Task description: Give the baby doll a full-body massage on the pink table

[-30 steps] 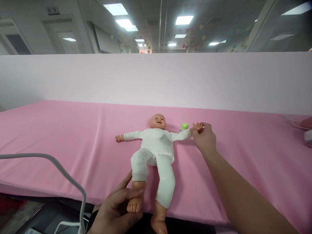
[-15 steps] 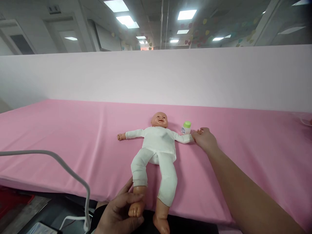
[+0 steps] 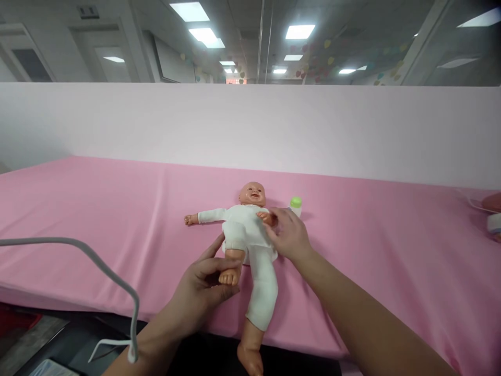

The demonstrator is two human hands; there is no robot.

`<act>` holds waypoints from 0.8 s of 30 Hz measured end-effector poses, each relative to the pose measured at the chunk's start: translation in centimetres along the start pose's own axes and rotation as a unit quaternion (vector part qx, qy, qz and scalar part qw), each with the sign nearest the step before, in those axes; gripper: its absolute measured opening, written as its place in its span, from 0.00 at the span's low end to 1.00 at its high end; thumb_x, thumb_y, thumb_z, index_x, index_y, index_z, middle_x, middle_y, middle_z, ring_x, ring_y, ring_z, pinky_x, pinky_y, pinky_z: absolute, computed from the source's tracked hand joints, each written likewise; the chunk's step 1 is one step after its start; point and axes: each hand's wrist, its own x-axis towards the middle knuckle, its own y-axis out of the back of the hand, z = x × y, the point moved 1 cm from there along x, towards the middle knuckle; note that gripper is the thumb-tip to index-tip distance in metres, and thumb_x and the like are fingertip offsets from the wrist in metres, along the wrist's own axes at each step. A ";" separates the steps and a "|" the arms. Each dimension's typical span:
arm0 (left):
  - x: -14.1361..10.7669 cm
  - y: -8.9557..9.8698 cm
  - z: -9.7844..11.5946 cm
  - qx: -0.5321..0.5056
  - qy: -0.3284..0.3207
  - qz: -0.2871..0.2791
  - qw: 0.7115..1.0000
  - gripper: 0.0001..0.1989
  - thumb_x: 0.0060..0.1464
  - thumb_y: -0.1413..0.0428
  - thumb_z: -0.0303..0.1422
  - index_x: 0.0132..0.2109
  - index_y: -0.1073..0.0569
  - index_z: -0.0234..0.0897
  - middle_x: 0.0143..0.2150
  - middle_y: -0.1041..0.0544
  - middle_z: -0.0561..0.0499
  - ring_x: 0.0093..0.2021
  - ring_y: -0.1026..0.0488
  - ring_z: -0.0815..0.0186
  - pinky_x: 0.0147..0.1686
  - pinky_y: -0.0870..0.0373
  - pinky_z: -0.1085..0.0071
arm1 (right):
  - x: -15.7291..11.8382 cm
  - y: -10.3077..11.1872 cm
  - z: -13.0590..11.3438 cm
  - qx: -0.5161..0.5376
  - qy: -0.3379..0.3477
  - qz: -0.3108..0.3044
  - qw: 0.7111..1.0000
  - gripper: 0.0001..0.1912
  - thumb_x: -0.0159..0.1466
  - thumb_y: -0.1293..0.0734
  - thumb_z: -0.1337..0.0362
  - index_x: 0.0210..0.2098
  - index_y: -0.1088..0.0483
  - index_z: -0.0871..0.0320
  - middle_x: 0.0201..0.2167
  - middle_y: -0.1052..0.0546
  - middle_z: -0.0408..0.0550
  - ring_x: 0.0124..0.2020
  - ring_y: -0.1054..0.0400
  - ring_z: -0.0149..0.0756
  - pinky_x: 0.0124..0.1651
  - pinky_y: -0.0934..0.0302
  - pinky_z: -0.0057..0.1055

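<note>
A baby doll (image 3: 250, 230) in a white cloth suit lies on its back on the pink sheet (image 3: 117, 219). Its head points away from me. My left hand (image 3: 205, 282) is closed around the doll's foot on the left, and that leg is bent up toward the belly. My right hand (image 3: 289, 235) grips the doll's hand on the right, with that arm folded over its chest. The doll's other arm is stretched out to the left, and its other leg hangs past the near edge. Just beyond my right hand stands a small bottle with a green cap (image 3: 296, 204), partly hidden.
A grey cable (image 3: 90, 253) curves in at the left. A white partition (image 3: 250, 125) with glass above it rises behind the sheet. Part of another object (image 3: 493, 223) shows at the right edge. A phone-like item (image 3: 52, 368) lies at the lower left.
My left hand has pushed the doll's foot up and away from me, bending the knee. My right hand has brought the doll's arm inward from outstretched to across the chest.
</note>
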 end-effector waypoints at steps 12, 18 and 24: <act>1.7 -0.4 -0.7 -0.035 0.009 -0.015 0.999 0.17 0.49 0.27 0.35 0.48 0.14 0.44 0.74 0.33 0.44 0.77 0.48 0.39 0.65 0.31 0.47 | -0.2 -1.1 0.2 0.031 0.085 -0.105 0.990 0.13 0.65 0.32 0.71 0.48 0.23 0.53 0.47 0.17 0.48 0.47 0.26 0.46 0.55 0.36 0.47; -2.1 0.3 -0.3 -0.011 0.051 -0.023 0.998 0.13 0.54 0.30 0.38 0.47 0.14 0.46 0.77 0.40 0.45 0.77 0.49 0.37 0.61 0.26 0.49 | 0.0 0.4 0.7 0.073 -0.062 -0.064 0.993 0.14 0.66 0.30 0.60 0.51 0.22 0.49 0.46 0.17 0.47 0.48 0.25 0.48 0.54 0.32 0.47; -6.4 1.6 -3.3 -0.022 0.079 -0.001 0.997 0.17 0.46 0.26 0.36 0.46 0.13 0.45 0.77 0.39 0.43 0.74 0.42 0.36 0.61 0.27 0.48 | 0.2 3.6 5.4 0.080 -0.324 0.076 0.939 0.28 0.62 0.30 0.52 0.60 0.30 0.53 0.52 0.19 0.53 0.46 0.23 0.46 0.47 0.29 0.41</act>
